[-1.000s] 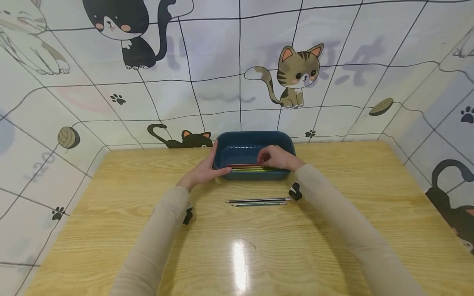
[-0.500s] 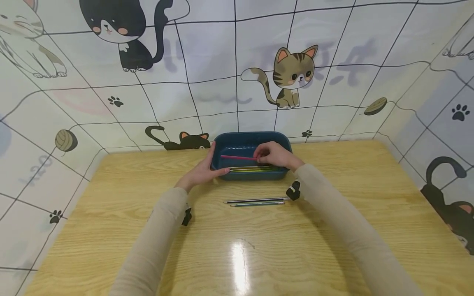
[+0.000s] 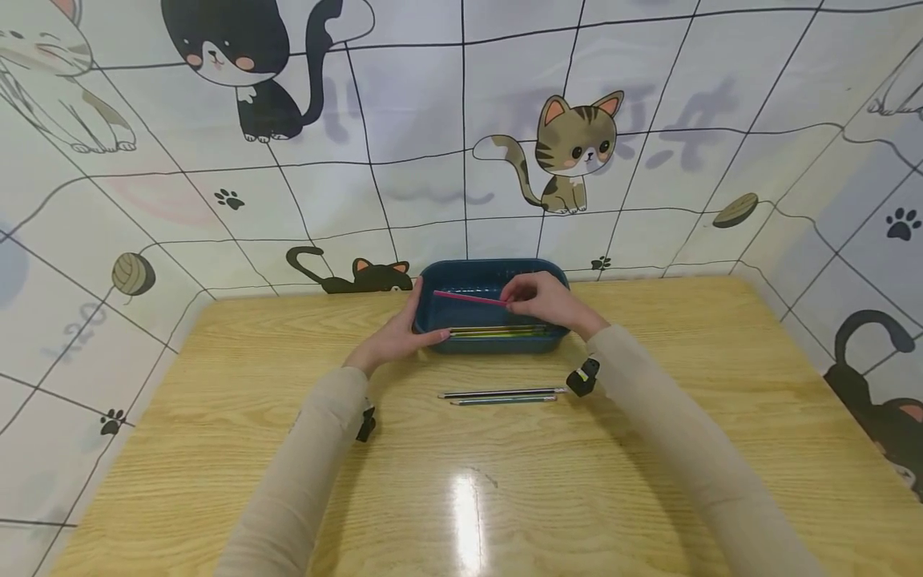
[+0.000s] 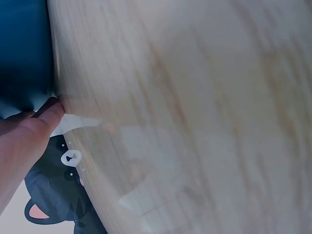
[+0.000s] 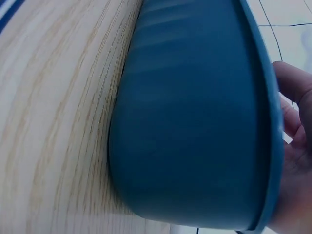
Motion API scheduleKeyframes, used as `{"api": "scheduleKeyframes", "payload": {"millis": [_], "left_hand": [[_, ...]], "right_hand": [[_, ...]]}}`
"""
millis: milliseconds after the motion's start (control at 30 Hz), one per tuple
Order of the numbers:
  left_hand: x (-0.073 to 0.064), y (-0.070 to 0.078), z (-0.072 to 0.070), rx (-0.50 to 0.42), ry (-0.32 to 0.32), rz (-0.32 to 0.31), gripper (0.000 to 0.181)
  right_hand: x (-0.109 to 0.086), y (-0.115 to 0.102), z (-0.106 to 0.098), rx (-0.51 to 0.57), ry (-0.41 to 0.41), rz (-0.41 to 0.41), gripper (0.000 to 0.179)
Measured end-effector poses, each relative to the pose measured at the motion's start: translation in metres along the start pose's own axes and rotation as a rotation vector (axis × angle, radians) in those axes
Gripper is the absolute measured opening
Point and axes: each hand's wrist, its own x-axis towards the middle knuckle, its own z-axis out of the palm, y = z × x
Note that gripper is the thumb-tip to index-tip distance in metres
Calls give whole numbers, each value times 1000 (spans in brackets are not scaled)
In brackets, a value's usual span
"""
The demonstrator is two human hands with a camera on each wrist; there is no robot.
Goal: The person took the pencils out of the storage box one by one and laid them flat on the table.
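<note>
A dark blue rectangular plastic bin (image 3: 497,345) stands on the table against the wall. My left hand (image 3: 392,332) holds its left front corner, fingers along the outer side and thumb over the front rim. The left wrist view shows those fingertips against the blue wall. Inside the bin's outline, my right hand (image 3: 541,300) pinches a pink pencil (image 3: 469,297) near its right end, and the pencil slants slightly, left end higher. Several yellowish pencils (image 3: 497,329) lie along the bin's front side. In the right wrist view, the bin's outer wall (image 5: 190,117) hides the pencils.
In front of the bin, a dark striped pencil (image 3: 497,393) and a greenish pencil (image 3: 505,400) lie side by side on the wooden table (image 3: 404,489). Behind the bin rises a wall covering (image 3: 433,184) printed with cats and grid lines.
My right hand has lifted the pink pencil from beside the others at the bin's front and carried it toward the back. My left hand keeps its hold on the bin.
</note>
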Motion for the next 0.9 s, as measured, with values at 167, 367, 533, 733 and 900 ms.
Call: {"api": "scheduleKeyframes", "payload": {"millis": [167,367,533,733,900], "left_hand": [[0,0,0,-6,-5,-1,107],[1,-2,0,-23,-21,9,107],[-3,4,0,-33,-26,24,106],[-3,0,3,-25,-16,12,107],[-2,1,1,-9,-19,14,106]], "right_hand": [[-9,-2,-3,0,8,-23,14],[-24,-6,-6,-1,-2,-36,14],[-36,-11,-9,-10,11,-29,14],[-55,-13,-5,-12,38,-30,12],[-70,-15,-1,8,45,-47,12]]}}
